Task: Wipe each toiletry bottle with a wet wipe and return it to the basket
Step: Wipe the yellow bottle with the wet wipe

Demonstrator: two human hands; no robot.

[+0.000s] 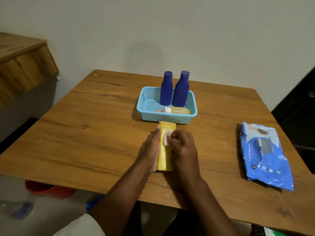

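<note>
A yellow tube-shaped bottle (165, 159) lies lengthwise on the wooden table (85, 142), just in front of the light blue basket (144, 114). My left hand (152, 147) grips the bottle along its left side. Against the bottle's upper part my right hand (182, 145) presses a folded white wet wipe (166, 137). Inside the basket stand two dark blue bottles (166, 89) (181, 90), and a small pale yellow bottle (177, 110) with a white cap lies on its side at the front.
A blue pack of wet wipes (265, 155) lies on the table's right side. A wooden shelf (22, 65) juts out at the left. A red bucket (47, 189) sits on the floor under the table's left edge.
</note>
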